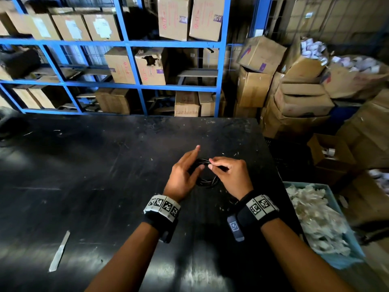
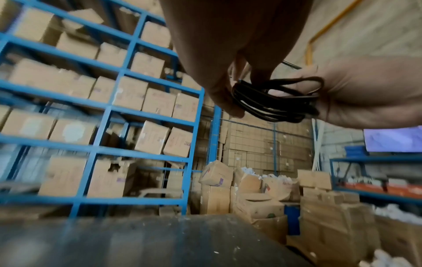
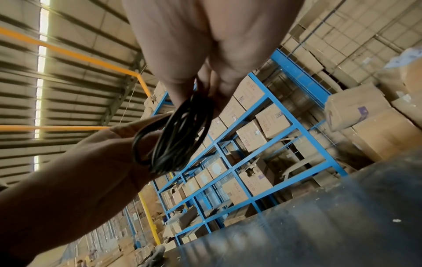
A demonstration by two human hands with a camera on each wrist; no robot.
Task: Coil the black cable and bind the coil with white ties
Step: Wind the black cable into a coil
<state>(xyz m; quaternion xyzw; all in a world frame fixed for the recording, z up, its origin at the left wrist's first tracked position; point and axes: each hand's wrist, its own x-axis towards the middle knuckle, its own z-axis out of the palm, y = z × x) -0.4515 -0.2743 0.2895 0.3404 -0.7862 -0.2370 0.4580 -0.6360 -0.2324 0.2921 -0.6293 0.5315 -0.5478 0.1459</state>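
Note:
The black cable is wound into a small coil of several loops and held above the black table. My left hand grips the coil's left side between thumb and fingers, with the index finger pointing straight up. My right hand pinches the coil's top between thumb and forefinger. In the left wrist view the coil hangs between my left hand and my right hand. The right wrist view shows the coil edge-on below my right hand. I see no white tie in either hand.
A blue bin heaped with pale whitish material stands off the table's right edge. A flat metal strip lies at the near left of the table. Blue shelving with cardboard boxes rises behind, and more boxes pile up at the right.

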